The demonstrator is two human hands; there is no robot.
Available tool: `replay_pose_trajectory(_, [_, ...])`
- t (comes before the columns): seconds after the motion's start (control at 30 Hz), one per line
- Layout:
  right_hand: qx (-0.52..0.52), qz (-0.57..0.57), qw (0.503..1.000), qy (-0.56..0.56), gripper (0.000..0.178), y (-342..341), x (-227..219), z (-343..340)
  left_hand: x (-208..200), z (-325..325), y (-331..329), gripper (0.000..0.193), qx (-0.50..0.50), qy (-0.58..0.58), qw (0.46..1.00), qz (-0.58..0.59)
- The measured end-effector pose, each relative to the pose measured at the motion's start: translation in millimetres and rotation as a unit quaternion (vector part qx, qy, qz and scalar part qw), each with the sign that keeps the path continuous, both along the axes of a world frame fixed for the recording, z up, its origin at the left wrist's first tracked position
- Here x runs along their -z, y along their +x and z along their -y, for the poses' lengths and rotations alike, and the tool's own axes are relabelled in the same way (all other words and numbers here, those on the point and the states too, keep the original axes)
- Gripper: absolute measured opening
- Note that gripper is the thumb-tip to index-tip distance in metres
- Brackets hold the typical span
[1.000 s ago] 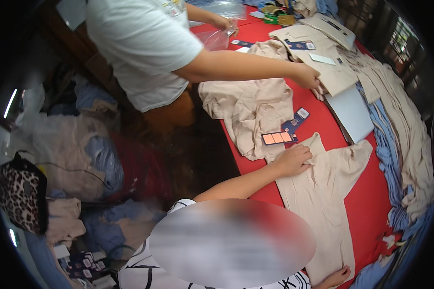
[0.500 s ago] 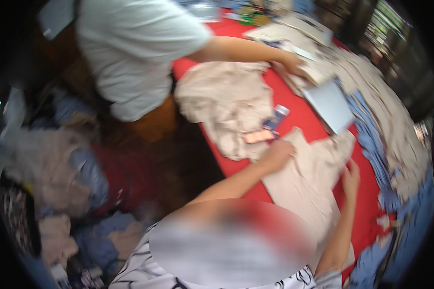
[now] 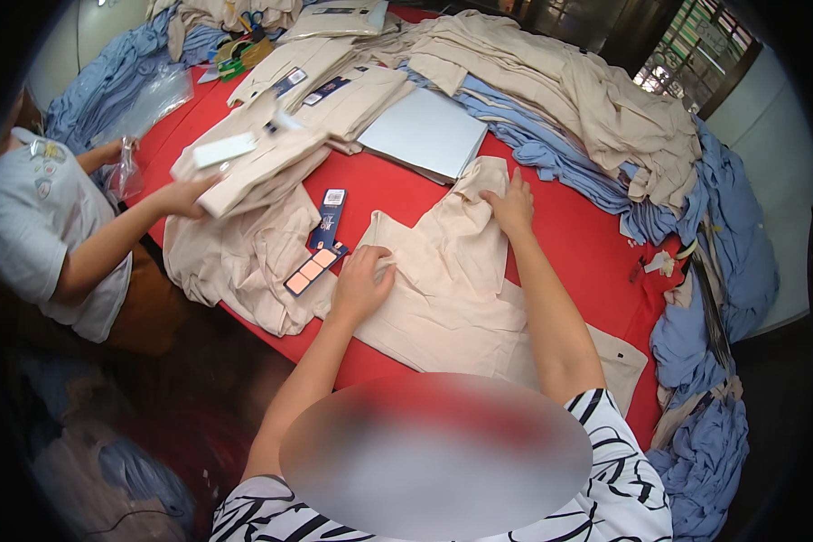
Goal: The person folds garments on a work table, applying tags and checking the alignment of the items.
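A beige garment [image 3: 443, 307] lies spread on the red table in front of me, its two far corners parted by a notch. My left hand [image 3: 361, 285] rests on its left edge, fingers loosely bent and thumb apart. Touching the garment's far right corner, my right hand [image 3: 512, 206] has its fingers stretched out and thumb spread. Just beyond my left hand are a dark blue label card [image 3: 329, 217] and a dark strip with pale orange squares [image 3: 316, 269], lying by a crumpled beige garment [image 3: 244, 257].
At left a co-worker's hand [image 3: 185, 197] holds a folded beige garment [image 3: 266, 167]; the other is by clear plastic [image 3: 126, 172]. A grey-white flat board [image 3: 425, 131] lies beyond my garment. Beige garments [image 3: 569, 81] and blue garments [image 3: 732, 244] are heaped along the far and right edges.
The view has swung, so the table sits more to the left. My right hand has moved to the garment's far corner. The co-worker now holds up a folded garment.
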State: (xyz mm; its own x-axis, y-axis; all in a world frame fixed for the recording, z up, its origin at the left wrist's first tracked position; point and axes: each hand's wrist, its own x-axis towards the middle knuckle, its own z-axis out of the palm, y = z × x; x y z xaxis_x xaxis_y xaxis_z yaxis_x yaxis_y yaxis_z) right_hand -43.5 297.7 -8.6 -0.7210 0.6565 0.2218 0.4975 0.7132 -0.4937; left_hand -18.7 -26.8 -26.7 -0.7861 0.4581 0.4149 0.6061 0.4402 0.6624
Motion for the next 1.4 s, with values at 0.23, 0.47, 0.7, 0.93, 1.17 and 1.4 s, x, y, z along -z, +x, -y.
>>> replay_pose_trajectory(0.23, [-0.22, -0.022, 0.95, -0.22, 0.041, -1, -57, 38, 8, 5, -3, 0.03, 0.012, -0.041, 0.999, 0.005])
replay_pose_trajectory(0.47, [-0.539, 0.04, 0.83, -0.137, 0.023, 179, -76, 94, 4, 3, 0, 0.032, -0.004, -0.009, 1.0, -0.022])
replay_pose_trajectory(0.7, [-0.172, -0.137, 0.975, 0.01, 0.023, 259, -24, 97, 9, -1, -3, 0.026, -0.001, -0.015, 1.0, -0.023])
replay_pose_trajectory(0.93, [-0.267, 0.038, 0.963, -0.029, 0.038, 277, -35, 163, 5, -2, 0, 0.027, 0.005, -0.014, 1.0, -0.015])
replay_pose_trajectory(1.17, [-0.275, 0.023, 0.961, -0.01, 0.039, 274, -70, 124, 7, 0, -1, 0.019, 0.003, -0.007, 1.0, 0.021])
replay_pose_trajectory(1.4, [-0.218, -0.037, 0.97, -0.1, 0.049, 313, -46, 80, 6, 0, -4, 0.017, -0.015, 0.042, 0.994, 0.099])
